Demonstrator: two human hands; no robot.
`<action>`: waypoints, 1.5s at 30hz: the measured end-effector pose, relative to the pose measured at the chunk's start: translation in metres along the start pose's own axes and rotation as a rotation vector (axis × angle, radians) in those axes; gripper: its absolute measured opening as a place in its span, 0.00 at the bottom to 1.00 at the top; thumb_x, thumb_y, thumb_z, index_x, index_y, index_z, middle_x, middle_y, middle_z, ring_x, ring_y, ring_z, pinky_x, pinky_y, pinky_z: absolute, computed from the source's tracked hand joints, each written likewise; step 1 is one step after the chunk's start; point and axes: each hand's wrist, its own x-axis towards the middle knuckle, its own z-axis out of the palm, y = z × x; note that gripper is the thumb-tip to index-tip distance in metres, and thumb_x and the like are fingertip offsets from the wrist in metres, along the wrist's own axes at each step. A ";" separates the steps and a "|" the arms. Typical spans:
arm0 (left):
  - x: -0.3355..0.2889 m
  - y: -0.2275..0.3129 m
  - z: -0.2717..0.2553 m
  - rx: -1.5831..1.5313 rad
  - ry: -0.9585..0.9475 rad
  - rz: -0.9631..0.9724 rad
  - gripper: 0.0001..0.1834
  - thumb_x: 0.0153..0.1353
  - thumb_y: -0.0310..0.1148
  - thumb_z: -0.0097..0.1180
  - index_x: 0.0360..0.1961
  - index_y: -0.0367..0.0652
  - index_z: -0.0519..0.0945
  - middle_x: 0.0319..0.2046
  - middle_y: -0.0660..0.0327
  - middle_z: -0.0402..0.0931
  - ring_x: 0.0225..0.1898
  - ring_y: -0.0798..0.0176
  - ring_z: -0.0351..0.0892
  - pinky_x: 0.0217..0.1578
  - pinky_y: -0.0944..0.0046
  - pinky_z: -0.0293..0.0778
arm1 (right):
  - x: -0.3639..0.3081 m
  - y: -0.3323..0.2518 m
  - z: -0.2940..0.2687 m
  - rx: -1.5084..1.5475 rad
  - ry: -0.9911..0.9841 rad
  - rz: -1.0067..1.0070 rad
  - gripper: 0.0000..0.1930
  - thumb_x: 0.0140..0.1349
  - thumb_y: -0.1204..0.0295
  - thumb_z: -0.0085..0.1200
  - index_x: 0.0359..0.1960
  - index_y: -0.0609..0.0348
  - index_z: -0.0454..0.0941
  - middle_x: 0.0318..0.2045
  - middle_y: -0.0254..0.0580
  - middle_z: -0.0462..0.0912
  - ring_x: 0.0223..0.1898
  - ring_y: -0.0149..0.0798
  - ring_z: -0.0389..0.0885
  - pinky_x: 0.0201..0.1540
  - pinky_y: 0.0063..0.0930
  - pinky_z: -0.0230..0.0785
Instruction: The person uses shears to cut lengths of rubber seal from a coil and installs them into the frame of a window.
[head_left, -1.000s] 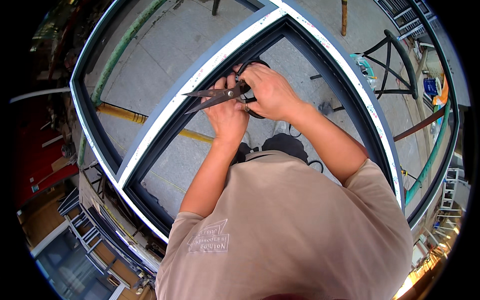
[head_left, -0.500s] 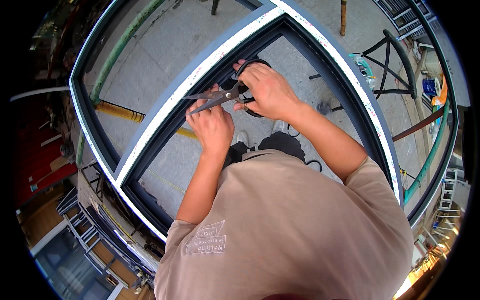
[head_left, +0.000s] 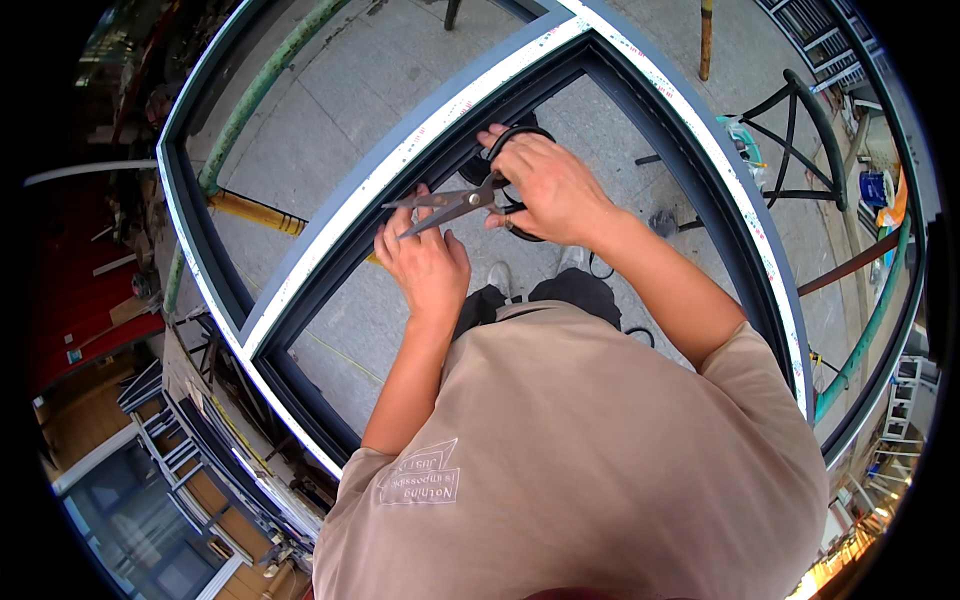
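My right hand [head_left: 560, 190] grips a pair of large scissors [head_left: 474, 200] by the black loop handles. Their dark blades are spread apart and point left, passing over the fingers of my left hand [head_left: 425, 260]. That hand has its fingers apart, with the fingertips against the inner edge of a dark grey window frame [head_left: 350, 250]; whether they press on a thin strip there is hidden by the blades. White protective film [head_left: 395, 150] with small printed marks covers the top face of the frame's bars.
Green pipe supports [head_left: 265, 95] with a yellow section [head_left: 258, 213] stand beneath the frame. To the right are a black metal stand [head_left: 800, 140] and a blue spool [head_left: 876, 189]. Thin black loops [head_left: 640, 335] show near my legs. Stacked profiles [head_left: 190, 470] lie at the lower left.
The view has shifted slightly, moving the frame a little right and down. My left fingers are more spread and sit slightly lower relative to the blades. The scissors stay spread in my right hand.
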 end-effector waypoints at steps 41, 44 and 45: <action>-0.028 -0.020 -0.008 -0.029 0.003 -0.003 0.44 0.56 0.26 0.65 0.76 0.38 0.67 0.70 0.45 0.68 0.73 0.39 0.64 0.74 0.39 0.57 | -0.014 0.015 -0.011 -0.097 -0.013 0.208 0.33 0.51 0.49 0.77 0.46 0.63 0.76 0.58 0.55 0.83 0.62 0.58 0.79 0.67 0.50 0.71; -0.024 -0.021 -0.012 -0.055 -0.007 -0.013 0.42 0.55 0.26 0.64 0.74 0.36 0.70 0.69 0.45 0.69 0.72 0.40 0.65 0.75 0.39 0.58 | -0.018 0.005 -0.010 -0.064 -0.019 0.086 0.34 0.51 0.50 0.77 0.47 0.63 0.76 0.63 0.54 0.80 0.67 0.57 0.76 0.70 0.49 0.69; -0.025 -0.022 -0.014 -0.053 -0.015 -0.013 0.42 0.55 0.26 0.64 0.74 0.36 0.70 0.69 0.45 0.69 0.72 0.40 0.65 0.75 0.39 0.58 | -0.017 0.000 -0.006 -0.066 -0.020 0.069 0.34 0.51 0.50 0.77 0.48 0.63 0.76 0.65 0.54 0.79 0.68 0.56 0.75 0.71 0.49 0.68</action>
